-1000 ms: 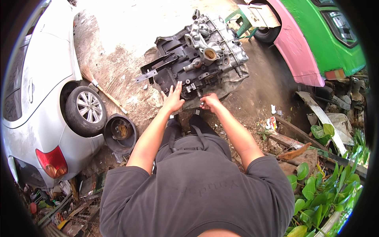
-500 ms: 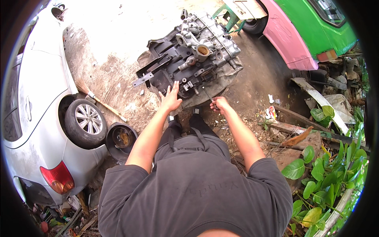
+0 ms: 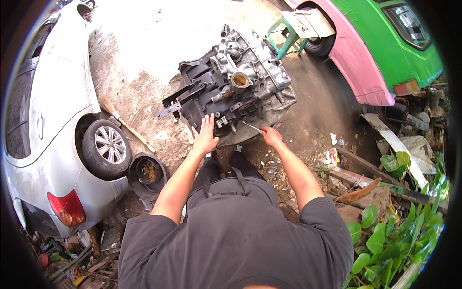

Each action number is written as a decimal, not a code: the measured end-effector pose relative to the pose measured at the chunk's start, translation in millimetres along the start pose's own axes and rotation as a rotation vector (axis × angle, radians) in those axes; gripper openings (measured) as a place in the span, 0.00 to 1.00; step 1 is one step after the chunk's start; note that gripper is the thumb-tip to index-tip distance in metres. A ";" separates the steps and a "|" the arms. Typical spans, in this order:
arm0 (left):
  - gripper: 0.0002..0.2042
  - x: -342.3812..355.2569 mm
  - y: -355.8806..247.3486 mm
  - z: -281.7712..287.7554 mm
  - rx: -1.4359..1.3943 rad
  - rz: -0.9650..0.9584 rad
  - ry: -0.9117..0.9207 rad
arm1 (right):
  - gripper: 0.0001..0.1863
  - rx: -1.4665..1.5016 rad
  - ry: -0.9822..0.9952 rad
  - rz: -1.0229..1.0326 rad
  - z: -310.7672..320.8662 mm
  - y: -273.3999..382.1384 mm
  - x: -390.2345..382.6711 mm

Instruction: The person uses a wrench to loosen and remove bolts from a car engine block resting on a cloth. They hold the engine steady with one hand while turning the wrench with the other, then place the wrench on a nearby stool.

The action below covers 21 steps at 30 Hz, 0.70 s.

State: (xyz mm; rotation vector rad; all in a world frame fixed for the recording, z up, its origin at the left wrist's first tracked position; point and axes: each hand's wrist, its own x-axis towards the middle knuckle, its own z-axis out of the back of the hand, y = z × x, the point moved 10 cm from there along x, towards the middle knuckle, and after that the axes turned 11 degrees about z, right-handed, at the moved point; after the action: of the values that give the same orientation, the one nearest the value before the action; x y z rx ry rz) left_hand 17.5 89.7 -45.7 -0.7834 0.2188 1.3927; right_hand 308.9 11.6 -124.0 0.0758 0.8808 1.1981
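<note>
A metal engine [image 3: 231,82] lies in front of me on a grey cloth [image 3: 274,113], with a round, brownish port facing up at its middle. My left hand [image 3: 206,138] rests on the near edge of its dark side, palm down and fingers stretched out. To the right, my right hand [image 3: 272,137] is closed round one end of a slim wrench [image 3: 251,126]. The wrench's far end points up and left toward the engine's near right side, close to small fittings [image 3: 223,121]. Whether that tip touches the engine I cannot tell.
At left stands a silver car [image 3: 53,111] with its wheel [image 3: 107,148] showing; a black basin [image 3: 147,174] and a broom [image 3: 127,126] lie beside it. A green stool [image 3: 288,41] with a board stands far right, near a pink-and-green vehicle [image 3: 365,58]. Planks [image 3: 365,166] and leafy plants [image 3: 385,241] border the right.
The wrench has swung to a flatter slant, its tip now further from the engine's edge. My right hand has turned with it. The left hand stays on the engine; the whole view has shifted slightly.
</note>
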 end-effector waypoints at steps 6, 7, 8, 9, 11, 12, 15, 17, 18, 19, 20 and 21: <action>0.48 -0.1 -6.2 -4.3 0.048 0.078 -0.019 | 0.17 -0.189 0.074 0.023 5.7 -5.7 31.6; 0.49 0.3 -6.7 -4.4 0.041 0.096 -0.023 | 0.17 -0.182 0.089 0.047 4.1 -3.5 36.4; 0.49 0.6 -7.6 -5.1 0.034 0.113 -0.025 | 0.17 -0.176 0.103 0.070 2.7 -1.8 39.9; 0.49 0.2 -8.0 -6.3 0.026 0.130 -0.024 | 0.16 -0.169 0.123 0.078 1.1 -2.0 42.5; 0.49 0.0 -8.9 -5.9 0.016 0.146 -0.042 | 0.17 -0.161 0.117 0.108 1.1 0.9 49.5; 0.49 -0.5 -9.3 -6.1 0.011 0.151 -0.051 | 0.17 -0.168 0.108 0.131 1.3 2.7 51.9; 0.48 -1.6 -9.5 -8.1 0.001 0.171 -0.065 | 0.18 -0.173 0.066 0.191 2.6 7.2 59.7; 0.47 -1.5 -9.2 -9.2 -0.006 0.181 -0.073 | 0.18 -0.179 0.037 0.220 3.4 9.2 63.9; 0.47 -1.0 -8.8 -9.2 -0.009 0.185 -0.079 | 0.18 -0.185 0.025 0.231 3.8 10.2 65.9; 0.46 -0.3 -8.0 -8.7 -0.012 0.188 -0.085 | 0.18 -0.196 0.010 0.237 4.9 11.2 67.7; 0.45 0.6 -7.3 -6.8 -0.051 0.177 -0.094 | 0.18 -0.191 0.013 0.241 4.7 11.5 69.2; 0.44 1.5 -6.0 -4.4 -0.090 0.166 -0.102 | 0.17 -0.189 0.015 0.241 4.9 11.7 70.3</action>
State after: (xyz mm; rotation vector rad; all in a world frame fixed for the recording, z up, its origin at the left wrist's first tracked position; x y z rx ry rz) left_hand 24.7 88.4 -47.6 -0.7794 0.1453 1.6038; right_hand 308.8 76.5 -153.8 0.0201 0.7827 1.5036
